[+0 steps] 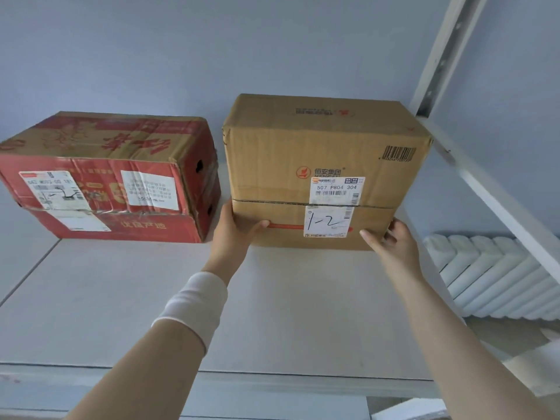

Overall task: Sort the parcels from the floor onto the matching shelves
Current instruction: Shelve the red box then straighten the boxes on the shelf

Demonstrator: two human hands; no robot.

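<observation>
Brown parcel (321,165): on the shelf (145,298), labelled "1-2", just beside the red parcel (106,183).
Left hand (233,234): clamped round the lower left corner, thumb across the front.
Right hand (394,247): gripping the lower right corner, fingers curled on the edge.

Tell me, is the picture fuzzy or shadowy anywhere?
Head view: soft even light, no hard shadows; the brown cardboard box has a handwritten white label that is sharp; the red cardboard box has blurry small print; the white metal shelf post leans, wide-angle distortion.

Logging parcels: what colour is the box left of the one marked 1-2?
The box is mainly red; head view.
</observation>
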